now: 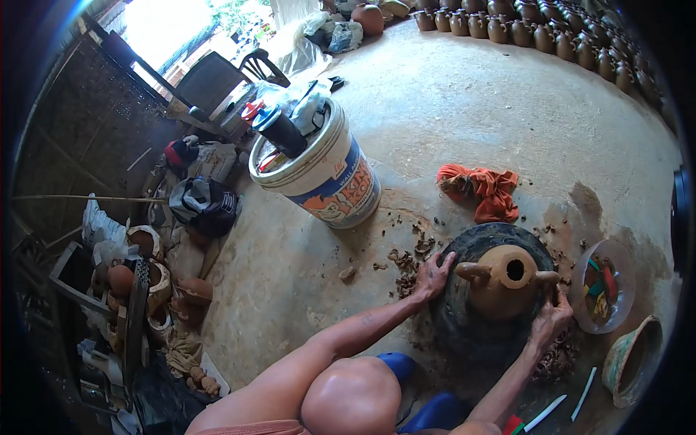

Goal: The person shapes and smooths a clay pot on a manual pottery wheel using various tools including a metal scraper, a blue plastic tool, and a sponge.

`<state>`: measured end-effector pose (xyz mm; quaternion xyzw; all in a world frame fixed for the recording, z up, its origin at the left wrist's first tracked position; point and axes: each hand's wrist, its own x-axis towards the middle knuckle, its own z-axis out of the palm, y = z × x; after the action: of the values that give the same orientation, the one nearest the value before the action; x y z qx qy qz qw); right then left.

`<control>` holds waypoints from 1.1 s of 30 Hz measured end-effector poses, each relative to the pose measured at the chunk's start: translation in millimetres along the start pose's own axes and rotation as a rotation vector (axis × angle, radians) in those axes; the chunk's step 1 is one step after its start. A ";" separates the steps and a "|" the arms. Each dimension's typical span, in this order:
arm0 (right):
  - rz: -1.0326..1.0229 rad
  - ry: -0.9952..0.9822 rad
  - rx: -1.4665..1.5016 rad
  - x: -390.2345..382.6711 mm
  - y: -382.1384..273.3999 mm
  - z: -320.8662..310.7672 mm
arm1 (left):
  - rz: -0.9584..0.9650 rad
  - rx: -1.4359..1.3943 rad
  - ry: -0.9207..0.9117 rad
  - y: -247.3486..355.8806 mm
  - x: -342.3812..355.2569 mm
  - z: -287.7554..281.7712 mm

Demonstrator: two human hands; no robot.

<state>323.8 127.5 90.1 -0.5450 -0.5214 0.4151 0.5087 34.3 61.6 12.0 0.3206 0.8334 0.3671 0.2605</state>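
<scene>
A brown clay jug (500, 293) with a round dark mouth and two handles stands on a round black turning wheel (464, 330). At the wheel's left edge lies my left hand (433, 279), fingers stretched out along the rim and apart from the jug. My right hand (552, 319) is at the jug's right side, its fingers bent together just below the right handle (547, 278). Whatever sits between those fingers is hidden. The left handle (473, 271) sticks out toward my left hand, untouched.
Clay scraps (409, 268) litter the floor around the wheel. Right of it stand a clear bowl of small coloured tools (602, 286) and a green-brown basin (633, 361). An orange cloth (493, 192) lies beyond. A large white bucket (330, 174) carries tumblers. Rows of jugs (522, 32) line the back.
</scene>
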 end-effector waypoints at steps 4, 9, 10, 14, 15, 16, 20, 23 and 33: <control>0.002 0.009 0.041 -1.1 0.9 5.2 | 0.012 -0.007 -0.012 0.0 1.7 3.4; -0.056 0.030 -0.016 -3.4 7.3 7.7 | -0.006 -0.018 -0.040 -0.3 4.2 -0.9; -0.043 0.065 -0.112 -4.6 2.2 8.1 | -0.006 -0.020 -0.043 0.7 3.7 1.0; -0.016 0.118 -0.284 -12.0 -18.9 18.3 | 0.008 -0.013 -0.001 -1.6 -0.4 -2.6; -0.023 0.097 -0.275 -12.0 -19.0 18.0 | 0.008 -0.025 -0.005 0.5 -1.6 -3.5; -0.029 0.075 -0.265 -12.0 -18.7 17.9 | 0.009 -0.026 -0.007 1.3 -1.9 -4.0; -0.115 0.070 -0.159 -12.0 1.3 12.8 | 0.022 -0.030 -0.022 5.3 -1.6 -3.6; -0.134 0.048 -0.039 -12.9 6.0 11.8 | 0.023 -0.018 -0.009 3.6 0.6 -2.4; -0.275 0.112 -0.300 -5.2 -3.8 5.9 | 0.004 -0.001 -0.021 3.1 0.5 -3.3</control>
<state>316.9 122.8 92.7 -0.5604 -0.6177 0.2287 0.5021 32.9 62.1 16.3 0.3259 0.8298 0.3648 0.2684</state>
